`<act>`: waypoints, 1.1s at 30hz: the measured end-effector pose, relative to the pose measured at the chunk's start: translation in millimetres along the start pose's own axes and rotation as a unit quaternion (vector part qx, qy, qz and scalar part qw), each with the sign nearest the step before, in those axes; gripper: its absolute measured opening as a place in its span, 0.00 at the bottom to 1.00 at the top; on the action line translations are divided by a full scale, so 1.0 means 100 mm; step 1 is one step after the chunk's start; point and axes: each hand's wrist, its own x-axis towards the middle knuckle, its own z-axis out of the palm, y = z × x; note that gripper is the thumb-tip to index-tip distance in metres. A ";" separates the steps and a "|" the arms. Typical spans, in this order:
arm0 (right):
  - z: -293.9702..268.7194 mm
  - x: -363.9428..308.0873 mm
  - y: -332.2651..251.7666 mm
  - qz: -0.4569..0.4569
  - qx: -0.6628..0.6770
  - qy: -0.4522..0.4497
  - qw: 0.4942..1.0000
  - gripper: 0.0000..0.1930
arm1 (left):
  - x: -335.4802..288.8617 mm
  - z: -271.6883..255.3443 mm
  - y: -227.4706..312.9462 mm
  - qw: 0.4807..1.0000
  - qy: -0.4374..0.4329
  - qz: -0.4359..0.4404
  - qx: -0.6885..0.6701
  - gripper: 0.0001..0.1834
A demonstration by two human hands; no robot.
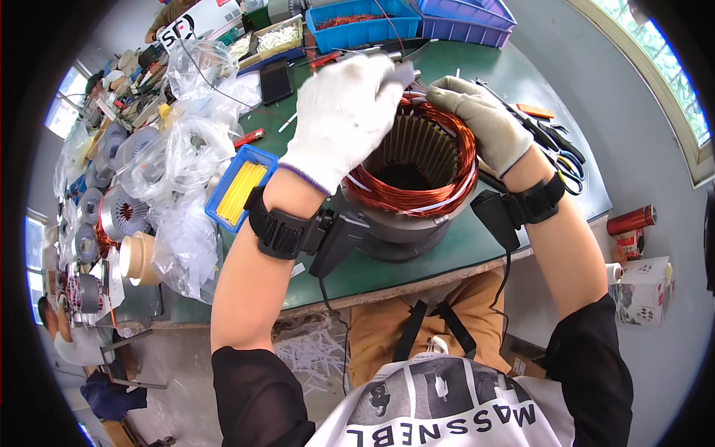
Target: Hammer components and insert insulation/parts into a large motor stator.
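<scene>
A motor stator [406, 232] stands upright on the green table in front of me, its copper winding [463, 153] forming a thick ring around the slotted bore. White lacing shows on the ring. My left hand [346, 112], in a white knit glove, is closed above the winding's far left side. A small greyish, film-like piece [403, 73] sticks out at its fingertips. My right hand [484, 119], also gloved, curls over the far right rim with its fingers closed against the winding. What lies under those fingertips is partly hidden.
Right of the stator lie scissors [572, 170], pliers and an orange-handled tool [535, 111]. A blue tray of yellow strips [243, 195] sits by my left forearm. Blue bins [363, 34] line the back; plastic bags [182, 156] and stator parts crowd the left. A black phone [275, 82] lies behind.
</scene>
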 end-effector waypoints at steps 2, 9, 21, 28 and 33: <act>-0.01 -0.02 0.01 0.009 0.049 -0.018 0.999 0.10 | 0.12 -0.02 0.04 0.999 0.023 0.014 -0.022 0.09; -0.08 -0.01 0.10 -0.063 -0.062 0.013 0.996 0.12 | 0.30 0.08 0.00 0.989 -0.070 0.104 -0.075 0.15; -0.38 -0.31 -0.09 -0.150 -0.431 0.011 0.890 0.13 | 0.56 0.30 -0.03 0.968 -0.194 0.109 -0.112 0.15; -0.34 -0.21 -0.17 -0.077 -0.402 -0.023 0.912 0.12 | 0.51 0.38 -0.15 0.953 -0.226 0.069 -0.192 0.18; -0.29 -0.16 -0.27 -0.085 -0.515 -0.043 0.852 0.10 | 0.51 0.46 -0.16 0.972 -0.182 0.081 -0.128 0.20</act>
